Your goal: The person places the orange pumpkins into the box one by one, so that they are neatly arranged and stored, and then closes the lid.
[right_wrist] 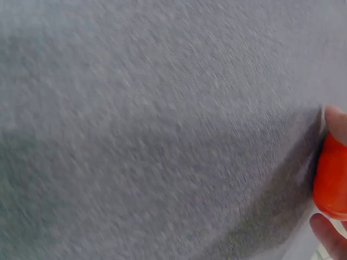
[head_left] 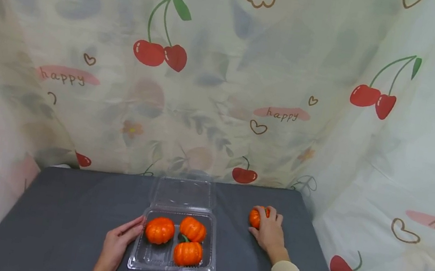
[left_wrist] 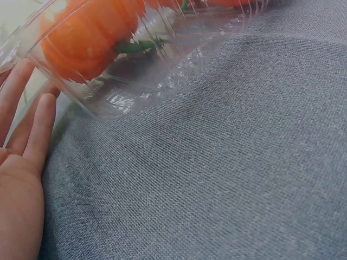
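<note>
One pumpkin (head_left: 254, 219) is sitting around eleven o'clock from our right hand (head_left: 270, 235), and we're gripping it; the clear box (head_left: 157, 256) is lying at nine, our left hand (head_left: 119, 242) touching it, fingers pretty straight.

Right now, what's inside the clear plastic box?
Three orange pumpkins: one at left, two at right, with a green stem showing. In the head view, they hide what's beneath them in the box.

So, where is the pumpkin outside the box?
In the head view, the pumpkin is toward the right side of the table, right of the box, with the right hand gripping it.
</note>
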